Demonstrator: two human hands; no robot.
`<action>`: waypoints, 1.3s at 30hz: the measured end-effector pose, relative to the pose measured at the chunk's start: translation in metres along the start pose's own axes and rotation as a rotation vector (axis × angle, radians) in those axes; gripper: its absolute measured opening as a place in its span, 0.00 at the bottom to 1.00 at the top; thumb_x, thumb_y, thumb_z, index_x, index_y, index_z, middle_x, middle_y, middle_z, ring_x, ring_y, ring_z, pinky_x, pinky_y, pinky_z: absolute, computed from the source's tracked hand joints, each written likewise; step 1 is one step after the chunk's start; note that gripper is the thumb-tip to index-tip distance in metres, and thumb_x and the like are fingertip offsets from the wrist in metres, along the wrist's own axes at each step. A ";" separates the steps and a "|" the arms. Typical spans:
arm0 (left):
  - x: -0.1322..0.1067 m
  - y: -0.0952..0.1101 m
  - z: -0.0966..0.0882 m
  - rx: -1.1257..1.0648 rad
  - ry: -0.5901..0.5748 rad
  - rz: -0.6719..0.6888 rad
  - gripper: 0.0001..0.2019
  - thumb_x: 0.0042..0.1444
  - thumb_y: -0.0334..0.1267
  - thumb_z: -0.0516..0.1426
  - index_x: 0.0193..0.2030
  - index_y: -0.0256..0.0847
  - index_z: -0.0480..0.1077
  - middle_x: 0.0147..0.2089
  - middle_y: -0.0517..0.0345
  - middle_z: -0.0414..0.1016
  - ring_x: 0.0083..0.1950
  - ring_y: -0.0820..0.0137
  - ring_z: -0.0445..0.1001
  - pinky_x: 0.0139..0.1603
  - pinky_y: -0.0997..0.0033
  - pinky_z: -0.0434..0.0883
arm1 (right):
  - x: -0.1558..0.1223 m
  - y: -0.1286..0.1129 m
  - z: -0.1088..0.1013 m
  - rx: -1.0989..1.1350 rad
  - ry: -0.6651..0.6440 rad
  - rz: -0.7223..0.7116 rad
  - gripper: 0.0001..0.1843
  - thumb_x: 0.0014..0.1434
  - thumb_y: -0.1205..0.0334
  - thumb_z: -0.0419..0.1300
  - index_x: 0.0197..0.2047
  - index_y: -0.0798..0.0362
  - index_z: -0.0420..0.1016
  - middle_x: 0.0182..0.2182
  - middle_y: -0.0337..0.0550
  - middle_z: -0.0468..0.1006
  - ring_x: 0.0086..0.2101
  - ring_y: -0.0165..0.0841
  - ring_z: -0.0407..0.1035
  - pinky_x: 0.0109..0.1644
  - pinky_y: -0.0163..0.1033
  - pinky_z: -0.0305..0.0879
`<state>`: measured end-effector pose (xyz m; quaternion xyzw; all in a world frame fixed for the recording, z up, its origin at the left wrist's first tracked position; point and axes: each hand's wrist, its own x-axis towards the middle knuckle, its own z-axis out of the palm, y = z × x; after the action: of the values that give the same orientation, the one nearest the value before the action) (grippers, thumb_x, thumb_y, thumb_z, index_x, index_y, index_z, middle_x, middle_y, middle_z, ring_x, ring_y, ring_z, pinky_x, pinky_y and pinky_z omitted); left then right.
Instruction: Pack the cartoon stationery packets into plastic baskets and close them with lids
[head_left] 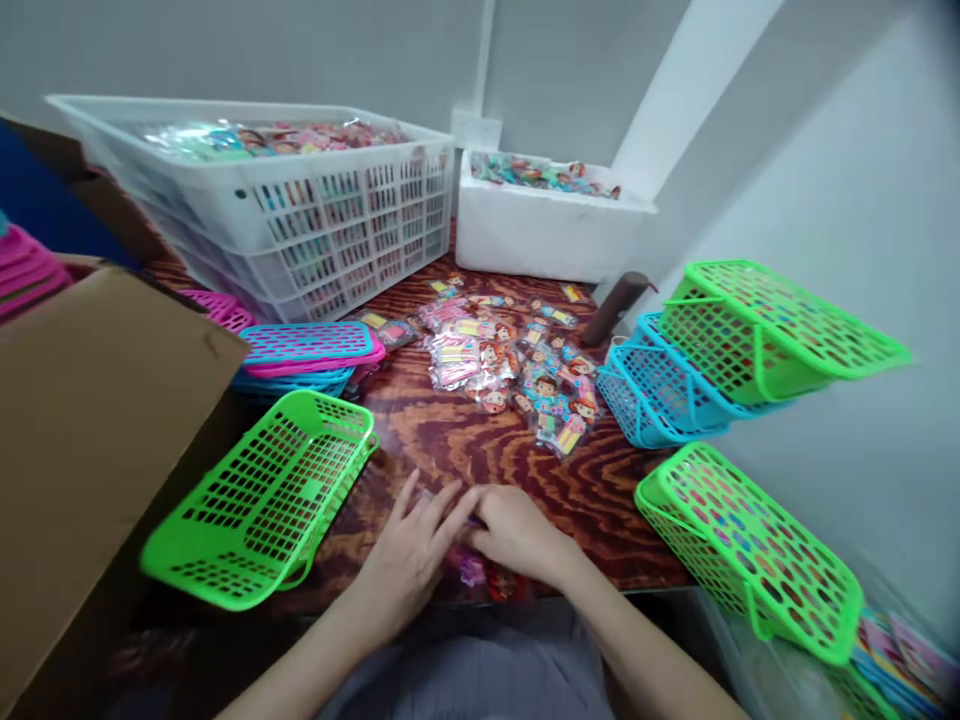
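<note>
My left hand (417,545) is over the table's near edge, with its fingers stretched out and apart. Its fingertips meet my right hand (517,528), which is closed, fingers curled inward. Beneath the two hands lies a shiny pink-purple item (471,568), with a red one (504,584) beside it; both are blurred and partly covered. What the right fingers grip is hidden. An open green plastic basket (300,490) stands just left of my left hand. Beyond my hands, small clear packets with cartoon figures (484,350) are heaped on the wood-patterned table (420,425).
A large white crate (330,210) and a white foam box (547,225), both full of packets, stand at the back. Blue and pink lids (307,343) and a cardboard box (105,420) are left. Blue baskets (652,390) and green baskets (757,550) line the right, by a brown cylinder (616,308).
</note>
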<state>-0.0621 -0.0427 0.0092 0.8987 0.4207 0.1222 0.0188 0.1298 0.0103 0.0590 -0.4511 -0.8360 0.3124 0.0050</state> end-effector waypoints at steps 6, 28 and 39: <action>0.024 0.001 -0.016 0.009 -0.276 -0.023 0.18 0.59 0.31 0.51 0.56 0.37 0.70 0.48 0.49 0.73 0.53 0.57 0.69 0.73 0.39 0.44 | 0.024 0.093 -0.055 -0.167 0.314 0.291 0.19 0.65 0.69 0.50 0.51 0.49 0.78 0.52 0.47 0.78 0.53 0.40 0.69 0.57 0.42 0.61; 0.007 0.002 0.000 -0.162 -0.190 -0.104 0.23 0.57 0.29 0.53 0.61 0.37 0.64 0.55 0.47 0.69 0.55 0.57 0.66 0.65 0.51 0.59 | -0.021 0.114 -0.044 0.117 0.306 0.403 0.06 0.52 0.61 0.62 0.34 0.52 0.72 0.29 0.37 0.73 0.34 0.35 0.68 0.39 0.38 0.60; 0.009 0.003 -0.007 -0.133 -0.213 -0.048 0.23 0.55 0.28 0.54 0.59 0.37 0.65 0.54 0.47 0.70 0.54 0.57 0.67 0.63 0.51 0.63 | -0.018 0.066 -0.006 -0.287 0.171 0.579 0.13 0.53 0.62 0.65 0.43 0.53 0.71 0.43 0.47 0.76 0.46 0.43 0.68 0.44 0.41 0.53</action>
<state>-0.0563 -0.0383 0.0183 0.8931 0.4285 0.0531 0.1261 0.1919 0.0257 0.0342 -0.6906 -0.7052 0.1407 -0.0773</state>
